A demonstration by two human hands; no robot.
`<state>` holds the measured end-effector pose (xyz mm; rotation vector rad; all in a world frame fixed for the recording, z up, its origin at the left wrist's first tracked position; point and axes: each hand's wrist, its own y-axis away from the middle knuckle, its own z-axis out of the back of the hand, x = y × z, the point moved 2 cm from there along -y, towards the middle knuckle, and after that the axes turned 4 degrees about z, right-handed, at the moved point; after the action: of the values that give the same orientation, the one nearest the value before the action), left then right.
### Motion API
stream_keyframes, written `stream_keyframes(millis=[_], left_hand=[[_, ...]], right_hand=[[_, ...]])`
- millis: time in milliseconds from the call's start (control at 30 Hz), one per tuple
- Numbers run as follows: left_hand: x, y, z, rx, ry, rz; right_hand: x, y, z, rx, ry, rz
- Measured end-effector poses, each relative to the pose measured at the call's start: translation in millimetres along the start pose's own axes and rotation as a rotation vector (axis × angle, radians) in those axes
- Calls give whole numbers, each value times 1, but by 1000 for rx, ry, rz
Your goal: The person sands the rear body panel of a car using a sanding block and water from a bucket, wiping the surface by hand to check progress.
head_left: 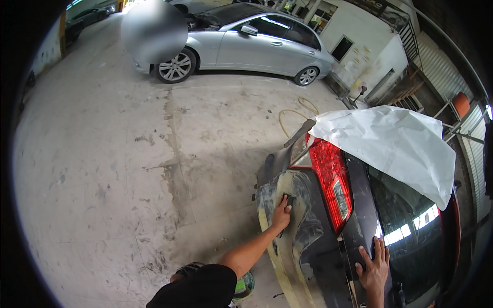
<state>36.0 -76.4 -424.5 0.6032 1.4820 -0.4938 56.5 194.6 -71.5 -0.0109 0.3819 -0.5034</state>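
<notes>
My left hand (282, 213) is wrapped around a dark sanding block (290, 197) and presses it on the car's rear corner. Under it spreads a patch of pale, dusty filler (298, 233) on the dark body panel (328, 267). My fingers hide much of the block. Close by is a red tail light (331, 185) with clear sections. My right hand (375, 264) lies flat, fingers apart, on the dark bodywork beside the rear window (411, 241), holding nothing.
White sheeting (385, 141) drapes over part of the car. A yellowish hose (287, 115) loops on the concrete floor (102, 169). Beyond stands a silver car (246, 49), its front partly covered by a blurred round patch. A green round container (245, 285) sits below my left arm.
</notes>
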Motion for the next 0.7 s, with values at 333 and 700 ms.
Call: stream_keyframes(millis=[333,700], left_hand=[[-20,194,-27,138,98,-199],[-30,265,48,-38,372,45]], right_hand=[[6,8,10,-44,6,-25],[210,119,-190,50,-1169,-262]])
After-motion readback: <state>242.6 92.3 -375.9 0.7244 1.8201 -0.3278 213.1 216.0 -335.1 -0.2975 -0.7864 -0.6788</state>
